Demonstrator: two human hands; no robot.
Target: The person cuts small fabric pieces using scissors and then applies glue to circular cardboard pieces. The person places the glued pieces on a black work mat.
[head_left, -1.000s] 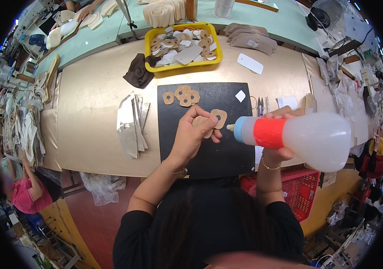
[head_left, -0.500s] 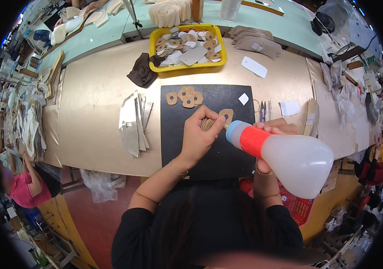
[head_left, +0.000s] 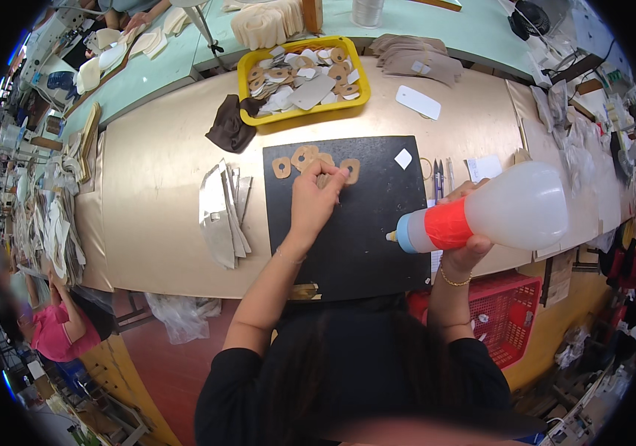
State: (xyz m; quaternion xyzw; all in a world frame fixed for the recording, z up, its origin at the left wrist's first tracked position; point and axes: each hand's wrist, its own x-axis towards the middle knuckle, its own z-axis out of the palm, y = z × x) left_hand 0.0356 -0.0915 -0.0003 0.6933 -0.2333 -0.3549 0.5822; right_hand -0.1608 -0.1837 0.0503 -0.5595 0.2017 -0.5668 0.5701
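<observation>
Between the fingertips of my left hand is a small brown piece with a dark hole in it; a few more pieces seem tucked in the palm, mostly hidden. Similar brown pieces lie just beyond that hand on the black mat. My right hand is wrapped round a translucent squeeze bottle with a red band and a blue cap. The bottle lies nearly level in the air, its narrow nozzle pointing left over the mat's right side, apart from the brown piece.
Beyond the mat stands a yellow tray of brown and white pieces, with a dark cloth beside it. Grey-silver sheets are stacked at left. A white diamond and pen-like tools lie at right, above a red basket.
My left hand has moved left with the brown piece, close to the loose ones. My right hand has drawn the bottle right, so its nozzle has left the piece. The view has shifted slightly.
</observation>
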